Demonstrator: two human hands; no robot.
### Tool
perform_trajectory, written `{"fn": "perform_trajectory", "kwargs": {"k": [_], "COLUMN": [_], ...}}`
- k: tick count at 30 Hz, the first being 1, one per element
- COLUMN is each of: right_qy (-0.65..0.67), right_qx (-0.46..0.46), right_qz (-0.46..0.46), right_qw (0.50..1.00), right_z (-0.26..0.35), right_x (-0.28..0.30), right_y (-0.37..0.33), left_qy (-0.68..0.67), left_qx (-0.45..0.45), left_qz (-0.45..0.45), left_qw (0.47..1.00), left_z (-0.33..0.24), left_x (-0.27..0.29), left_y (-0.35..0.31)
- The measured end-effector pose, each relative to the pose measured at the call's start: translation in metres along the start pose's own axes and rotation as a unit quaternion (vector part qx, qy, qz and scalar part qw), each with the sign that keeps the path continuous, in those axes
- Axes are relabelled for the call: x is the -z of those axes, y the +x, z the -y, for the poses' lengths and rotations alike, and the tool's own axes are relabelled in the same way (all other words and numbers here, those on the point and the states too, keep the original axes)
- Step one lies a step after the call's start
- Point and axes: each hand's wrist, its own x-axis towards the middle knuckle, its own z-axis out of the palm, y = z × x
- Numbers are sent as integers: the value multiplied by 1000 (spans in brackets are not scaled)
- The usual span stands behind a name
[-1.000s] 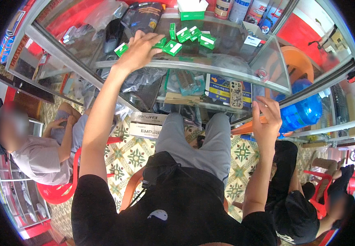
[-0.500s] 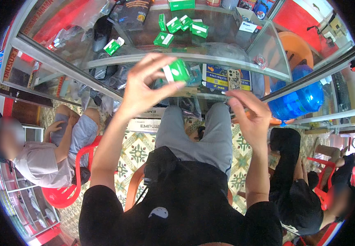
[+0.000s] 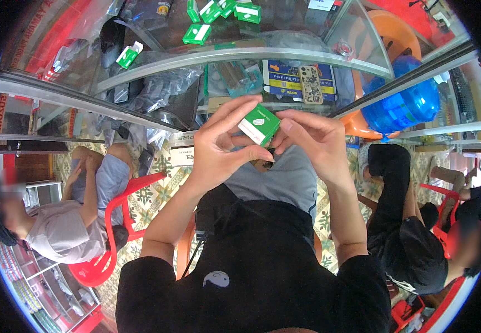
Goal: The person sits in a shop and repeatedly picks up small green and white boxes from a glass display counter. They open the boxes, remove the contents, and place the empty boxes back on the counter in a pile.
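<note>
While the left hand (image 3: pixel 216 149) pinches the box (image 3: pixel 260 123), the right hand (image 3: pixel 322 149), grip unclear at its right edge, should press lightly.

White lettering and a pale oval emblem stand on the small rectangular green-and-white cardboard box (image 3: pixel 259 125), with a tiny mark on its white band; the matching loose green-and-white cardboard boxes (image 3: pixel 197 34) bear pale marks too small to read; the flat blue, white and yellow printed package (image 3: pixel 271 77) carries white non-Latin script and smaller print; bold dark capitals, partly hidden, mark the whitish cardboard carton (image 3: pixel 182 158), those on its upper face upside down; red capitals run along the clear glass pane (image 3: pixel 0 114) at far left; the black short-sleeved shirt (image 3: pixel 273 266) bears a round white emblem (image 3: pixel 216 279).
</note>
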Motion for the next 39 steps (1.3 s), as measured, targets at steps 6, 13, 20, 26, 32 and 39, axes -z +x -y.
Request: {"fn": "perform_trajectory", "kwargs": {"k": [6, 13, 20, 26, 32, 39], "right_qy": [47, 76, 43, -19, 14, -7], "right_qx": [-28, -57, -78, -38, -96, -46], "right_qz": [-13, -34, -19, -29, -21, 6], "right_qw": [998, 995, 996, 999, 995, 999], "right_z": [-1, -10, -14, -21, -22, -18], "right_x": [1, -1, 3, 2, 8, -2], "right_y": [-2, -8, -12, -17, -20, -28], "left_qy": [-90, 18, 186, 243, 209, 111], "left_qx": [71, -7, -49, -100, -90, 1], "left_qz": [-22, -49, -59, -29, -49, -46], "left_qw": [993, 999, 980, 964, 973, 993], "left_z": [-1, 8, 1, 3, 4, 6], "left_x": [3, -9, -11, -10, -10, -14], "left_y": [-5, -11, -15, -20, -32, -42]}}
